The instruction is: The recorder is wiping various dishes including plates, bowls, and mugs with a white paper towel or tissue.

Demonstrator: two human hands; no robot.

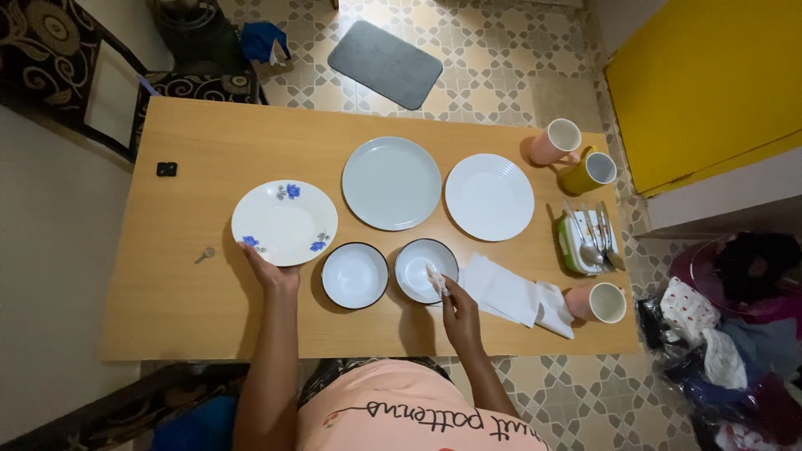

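My left hand (271, 271) grips the near rim of a white plate with blue flowers (285, 219) lying on the wooden table (184, 284). A folded white napkin (435, 279) is pinched in my right hand (461, 313), which holds it over the rim of a small white bowl with a dark edge (420, 266). A second bowl of the same kind (354, 275) sits between my hands. Behind them lie a pale grey plate (391, 182) and a white ribbed plate (489, 196).
White napkins (514, 294) lie right of the bowls. A green tray of cutlery (585, 238) sits by two pink mugs (556, 140) (598, 301) and a yellow mug (591, 170). A key (204, 254) and small black object (166, 169) lie left. A grey mat (385, 63) is on the floor.
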